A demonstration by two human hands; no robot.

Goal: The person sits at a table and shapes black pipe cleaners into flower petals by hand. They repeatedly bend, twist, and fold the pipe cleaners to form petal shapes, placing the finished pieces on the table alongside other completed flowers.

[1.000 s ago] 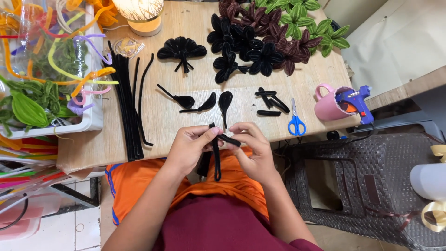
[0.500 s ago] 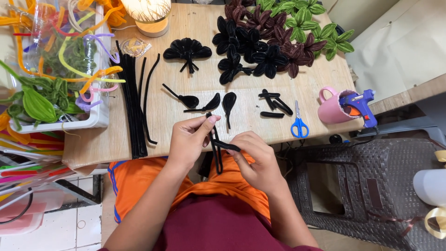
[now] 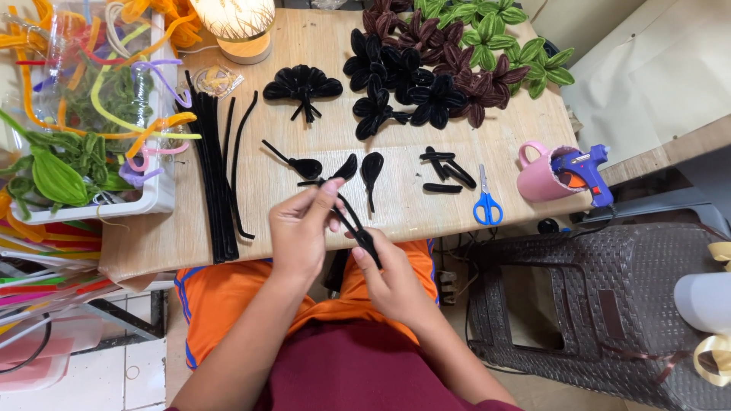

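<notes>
A black pipe cleaner [image 3: 352, 222] bent into a narrow loop is pinched between both hands just in front of the wooden table [image 3: 426, 217]. My left hand [image 3: 299, 232] grips its upper end with thumb and fingers. Around its lower end closes my right hand [image 3: 390, 275]. Three finished black petal shapes [image 3: 371, 168] lie on the table just beyond my fingers. A fan of joined black petals [image 3: 302, 84] lies farther back.
A bundle of straight black pipe cleaners [image 3: 216, 171] lies at the left. A white tray [image 3: 156, 202] holds coloured pipe cleaners and green leaves. Black, maroon and green flowers [image 3: 449, 65] fill the back. Blue scissors [image 3: 486, 204], a pink mug [image 3: 541, 175] with a glue gun [image 3: 580, 169], a lamp [image 3: 237, 27].
The hands have turned the pipe cleaner from near upright to a diagonal, the left hand rising toward the table edge and the right hand sliding down its lower end.
</notes>
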